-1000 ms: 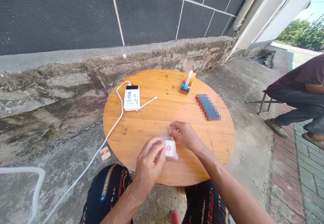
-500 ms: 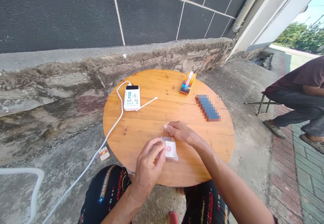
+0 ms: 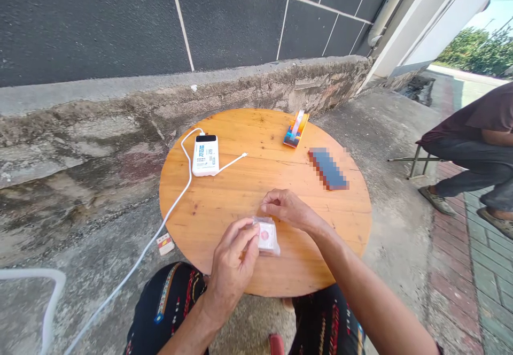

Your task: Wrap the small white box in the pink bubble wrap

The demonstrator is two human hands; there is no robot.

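A small white box in a clear plastic wrapper (image 3: 267, 239), with a round pinkish mark on its face, is at the near part of the round wooden table (image 3: 224, 205). My left hand (image 3: 235, 253) pinches the left edge of this package between thumb and fingers. Just beyond the package's top edge is my right hand (image 3: 285, 206), its thumb and fingertips pressed together. Whether those fingertips hold a bit of the wrapper or anything else is too small to make out.
A white power bank (image 3: 206, 156) with white cables lies at the table's left. An orange tape dispenser (image 3: 295, 129) stands at the back, and a pixelated dark blue flat object (image 3: 328, 169) lies on the right. A seated person (image 3: 476, 146) is at far right. One small box (image 3: 165, 244) sits on the ground.
My right hand's thumb and fingers have drawn closer together near the package. My left hand keeps its pinch. The whole view has shifted slightly.
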